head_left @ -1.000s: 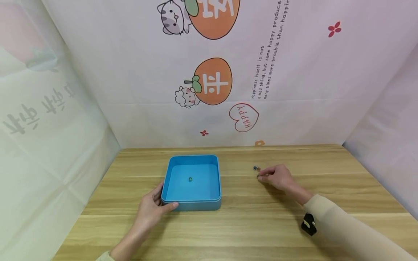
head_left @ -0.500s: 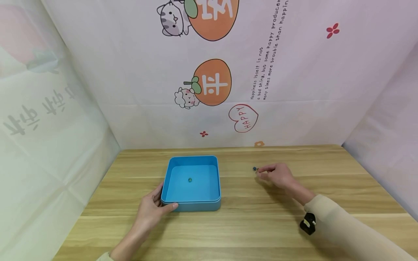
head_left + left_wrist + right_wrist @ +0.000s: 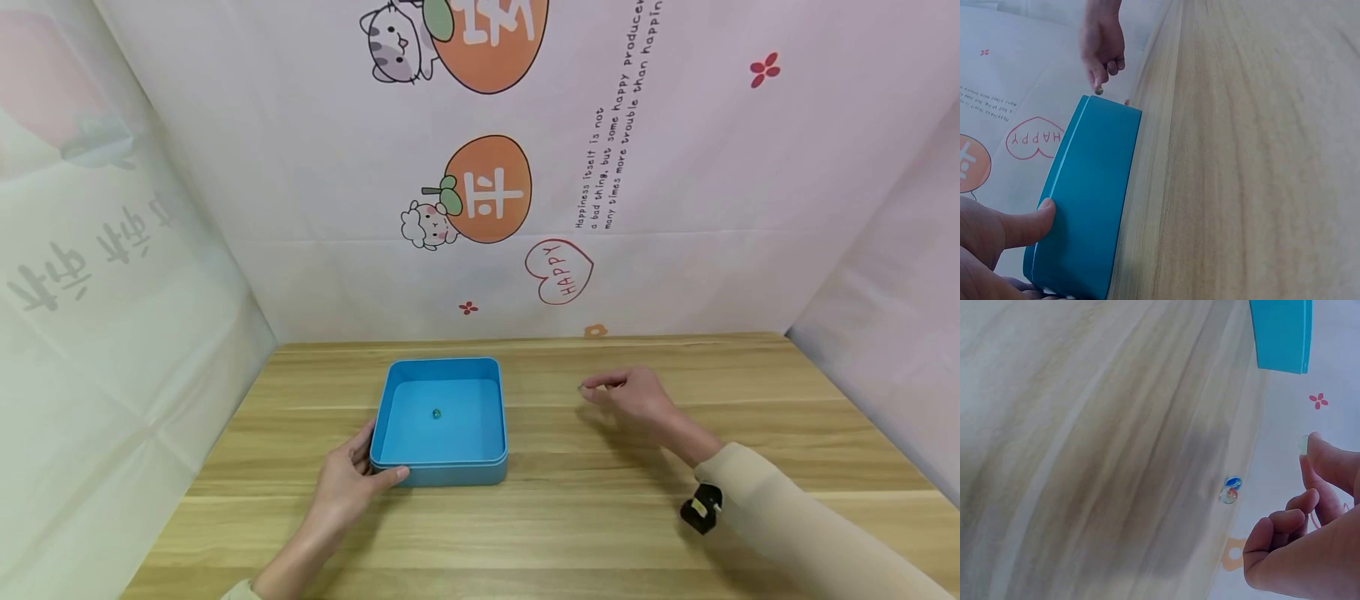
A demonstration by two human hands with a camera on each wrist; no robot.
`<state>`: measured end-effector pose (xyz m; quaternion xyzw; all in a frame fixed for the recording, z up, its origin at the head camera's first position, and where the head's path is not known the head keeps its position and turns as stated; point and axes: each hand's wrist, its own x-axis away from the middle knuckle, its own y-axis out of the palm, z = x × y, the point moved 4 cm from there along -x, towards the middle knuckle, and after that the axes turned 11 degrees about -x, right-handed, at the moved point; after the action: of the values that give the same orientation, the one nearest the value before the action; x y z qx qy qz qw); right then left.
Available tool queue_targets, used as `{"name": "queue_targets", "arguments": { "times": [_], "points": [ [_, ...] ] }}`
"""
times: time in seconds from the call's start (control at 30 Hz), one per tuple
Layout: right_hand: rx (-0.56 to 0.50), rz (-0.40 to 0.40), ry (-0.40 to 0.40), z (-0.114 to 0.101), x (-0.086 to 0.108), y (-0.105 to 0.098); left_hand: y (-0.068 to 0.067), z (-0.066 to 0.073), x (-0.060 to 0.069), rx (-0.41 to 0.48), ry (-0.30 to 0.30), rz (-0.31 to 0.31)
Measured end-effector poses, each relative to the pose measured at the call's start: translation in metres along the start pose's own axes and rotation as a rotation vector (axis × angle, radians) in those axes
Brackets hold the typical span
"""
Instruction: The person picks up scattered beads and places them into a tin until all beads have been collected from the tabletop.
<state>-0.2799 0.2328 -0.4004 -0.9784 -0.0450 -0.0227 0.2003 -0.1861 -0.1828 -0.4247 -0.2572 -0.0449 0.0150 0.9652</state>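
A square blue box stands on the table with one small green marble inside. My left hand grips its near left corner, thumb on the front wall; the left wrist view shows the thumb against the blue side. Over the table to the right of the box, my right hand pinches a clear greenish marble between thumb and index finger, the other fingers curled. Two marbles, one with blue and one with orange-red, lie touching on the table in the right wrist view.
The wooden table meets a printed white cloth at its back edge. More cloth hangs at the left and right. A black device is on my right wrist beside the beige sleeve.
My right hand has lifted a marble off the table and moved slightly left and back, covering the other two in the head view. The left hand and the box have stayed in place.
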Motion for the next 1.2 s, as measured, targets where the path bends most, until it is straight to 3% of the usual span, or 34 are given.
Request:
{"name": "queue_targets", "arguments": {
  "times": [0.4,1.2],
  "points": [
    [-0.040,-0.019,0.002,-0.017,-0.005,0.009,0.000,-0.001,0.000,-0.003,-0.002,0.000],
    [-0.077,-0.086,-0.034,-0.061,-0.011,0.055,0.001,-0.002,-0.001,-0.001,0.000,0.004]
  ]
}}
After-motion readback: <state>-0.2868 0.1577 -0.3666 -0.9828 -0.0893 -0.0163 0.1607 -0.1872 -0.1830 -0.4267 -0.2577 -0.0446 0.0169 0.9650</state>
